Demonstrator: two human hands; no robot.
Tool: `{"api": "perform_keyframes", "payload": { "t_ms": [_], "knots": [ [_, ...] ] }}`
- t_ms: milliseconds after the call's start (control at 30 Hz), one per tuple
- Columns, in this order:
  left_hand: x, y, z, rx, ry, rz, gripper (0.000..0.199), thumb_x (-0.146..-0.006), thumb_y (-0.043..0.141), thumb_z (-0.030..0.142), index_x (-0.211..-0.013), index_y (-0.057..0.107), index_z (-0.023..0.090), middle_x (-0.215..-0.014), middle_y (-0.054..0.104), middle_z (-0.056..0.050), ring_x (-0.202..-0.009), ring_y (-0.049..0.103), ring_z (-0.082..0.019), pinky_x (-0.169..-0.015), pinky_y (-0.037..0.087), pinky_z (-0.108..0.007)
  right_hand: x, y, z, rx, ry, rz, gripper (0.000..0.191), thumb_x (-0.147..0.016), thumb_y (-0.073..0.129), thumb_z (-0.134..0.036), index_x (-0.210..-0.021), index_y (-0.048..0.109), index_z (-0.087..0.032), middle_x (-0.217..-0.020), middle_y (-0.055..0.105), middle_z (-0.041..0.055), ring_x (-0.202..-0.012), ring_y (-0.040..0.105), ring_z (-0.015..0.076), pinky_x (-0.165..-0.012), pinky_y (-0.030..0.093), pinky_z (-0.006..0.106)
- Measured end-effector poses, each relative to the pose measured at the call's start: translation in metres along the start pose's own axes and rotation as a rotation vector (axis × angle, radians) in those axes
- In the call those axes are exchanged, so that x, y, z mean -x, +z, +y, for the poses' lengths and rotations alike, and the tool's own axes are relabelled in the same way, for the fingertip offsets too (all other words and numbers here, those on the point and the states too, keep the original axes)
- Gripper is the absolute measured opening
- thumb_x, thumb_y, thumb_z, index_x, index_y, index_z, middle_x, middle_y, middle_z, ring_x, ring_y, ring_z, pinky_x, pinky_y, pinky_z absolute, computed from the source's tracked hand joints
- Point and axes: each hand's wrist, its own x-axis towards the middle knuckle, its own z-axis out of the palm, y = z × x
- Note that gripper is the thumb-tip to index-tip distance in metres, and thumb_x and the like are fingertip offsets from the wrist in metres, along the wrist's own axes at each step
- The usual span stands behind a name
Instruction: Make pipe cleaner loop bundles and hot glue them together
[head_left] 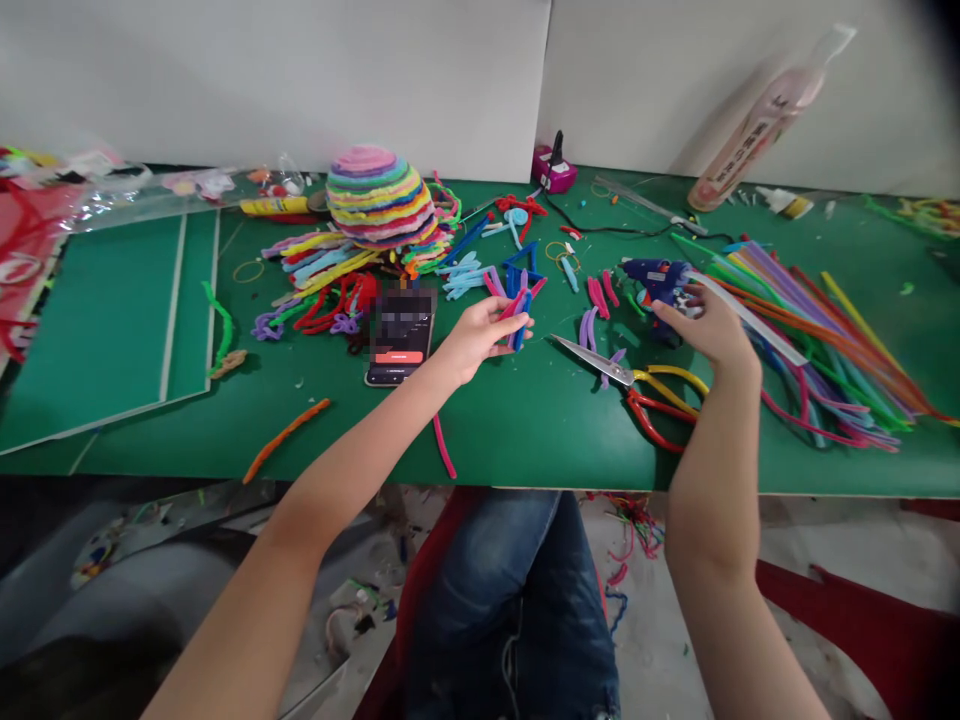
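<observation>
My left hand (484, 335) is closed around short pipe cleaner pieces (517, 315) in blue, purple and pink, held above the table. On the right, my right hand (705, 320) grips a blue hot glue gun (656, 272), thumb across its handle and fingers curled at its rear. The gun's nozzle points left, and a long whitish glue stick (757, 320) sticks out behind. Scissors (626, 375) with yellow and red handles lie partly spread below the gun. Short purple pieces (588, 328) and pink pieces (598, 296) lie between my hands.
A striped pipe cleaner dome (381, 198) stands back left, near a phone (403, 335). Long pipe cleaners (832, 340) spread out at right. A pink bottle (761, 135) leans against the back wall. A cable (622, 232) crosses behind the gun. A green board (97, 330) lies left.
</observation>
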Motion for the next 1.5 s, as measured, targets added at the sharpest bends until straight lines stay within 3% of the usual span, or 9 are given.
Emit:
{"api": "perform_keyframes", "payload": {
  "t_ms": [100, 167, 267, 400, 467, 533, 667, 933, 1500],
  "knots": [
    [0.001, 0.000, 0.002, 0.036, -0.031, 0.011, 0.011, -0.080, 0.068, 0.022, -0.088, 0.060, 0.019, -0.091, 0.071, -0.004, -0.074, 0.067, -0.010, -0.063, 0.050, -0.022, -0.008, 0.016, -0.010, -0.105, 0.053, -0.059, 0.040, -0.071, 0.068, -0.052, -0.083, 0.063, -0.014, -0.075, 0.059, 0.0073, -0.066, 0.051, 0.0141, -0.065, 0.042, 0.031],
    [0.001, 0.000, 0.003, 0.067, -0.036, 0.013, 0.010, -0.080, 0.068, 0.022, -0.086, 0.061, 0.018, -0.087, 0.070, -0.002, -0.073, 0.065, -0.009, -0.063, 0.049, -0.021, -0.013, 0.025, -0.013, -0.084, 0.053, 0.028, 0.028, -0.069, 0.071, -0.042, -0.067, 0.059, -0.017, -0.062, 0.053, 0.0021, -0.064, 0.050, 0.0162, -0.065, 0.042, 0.033],
    [0.002, 0.000, 0.005, 0.132, -0.032, 0.027, 0.007, -0.080, 0.067, 0.021, -0.084, 0.062, 0.017, -0.080, 0.067, 0.001, -0.071, 0.064, -0.008, -0.063, 0.048, -0.022, -0.016, 0.031, -0.016, -0.190, 0.112, 0.176, 0.019, -0.066, 0.070, -0.030, -0.060, 0.055, -0.019, -0.057, 0.050, 0.0000, -0.062, 0.050, 0.0173, -0.063, 0.042, 0.033],
    [0.001, -0.003, 0.008, 0.258, -0.020, 0.007, 0.007, -0.080, 0.068, 0.019, -0.080, 0.062, 0.017, -0.070, 0.063, 0.003, -0.065, 0.061, -0.007, -0.061, 0.046, -0.020, -0.008, 0.021, -0.029, -0.713, 0.068, 0.255, 0.009, -0.066, 0.062, -0.022, -0.072, 0.065, -0.017, -0.069, 0.063, 0.0036, -0.064, 0.055, 0.0154, -0.062, 0.042, 0.031],
    [0.001, -0.005, 0.011, 0.319, -0.019, -0.019, 0.008, -0.080, 0.069, 0.021, -0.080, 0.061, 0.018, -0.067, 0.063, 0.004, -0.063, 0.060, -0.007, -0.059, 0.046, -0.019, 0.002, 0.015, -0.042, -0.978, -0.047, 0.189, 0.014, -0.064, 0.062, -0.018, -0.077, 0.066, -0.017, -0.076, 0.067, 0.0036, -0.064, 0.058, 0.0141, -0.060, 0.042, 0.029],
    [0.001, -0.007, 0.014, 0.376, -0.024, -0.045, 0.009, -0.080, 0.069, 0.023, -0.079, 0.061, 0.018, -0.066, 0.063, 0.004, -0.061, 0.059, -0.006, -0.059, 0.046, -0.019, 0.014, 0.014, -0.055, -1.090, -0.113, 0.085, 0.011, -0.063, 0.067, -0.018, -0.073, 0.065, -0.018, -0.071, 0.066, 0.0013, -0.058, 0.056, 0.0117, -0.053, 0.039, 0.027],
    [0.002, -0.008, 0.019, 0.430, -0.052, -0.102, 0.008, -0.081, 0.068, 0.023, -0.078, 0.062, 0.018, -0.064, 0.063, 0.004, -0.059, 0.059, -0.006, -0.058, 0.047, -0.020, 0.039, 0.029, -0.080, -1.012, -0.095, -0.067, 0.017, -0.063, 0.077, -0.029, -0.066, 0.064, -0.019, -0.058, 0.059, -0.0016, -0.049, 0.046, 0.0094, -0.047, 0.036, 0.027],
    [0.003, -0.010, 0.019, 0.433, -0.093, -0.179, 0.007, -0.084, 0.066, 0.020, -0.078, 0.065, 0.016, -0.069, 0.063, 0.003, -0.059, 0.061, -0.006, -0.058, 0.048, -0.021, 0.059, 0.044, -0.100, -0.883, -0.109, -0.119, 0.019, -0.061, 0.077, -0.032, -0.067, 0.063, -0.021, -0.065, 0.063, -0.0005, -0.064, 0.060, 0.0171, -0.069, 0.054, 0.038],
    [0.001, -0.012, 0.016, 0.409, -0.082, -0.245, 0.012, -0.079, 0.071, 0.024, -0.080, 0.062, 0.016, -0.069, 0.063, 0.003, -0.060, 0.061, -0.006, -0.058, 0.049, -0.019, 0.059, 0.040, -0.100, -0.819, -0.120, -0.038, 0.016, -0.059, 0.073, -0.029, -0.069, 0.062, -0.023, -0.073, 0.070, 0.0002, -0.073, 0.066, 0.0223, -0.076, 0.057, 0.043]
  ]
}}
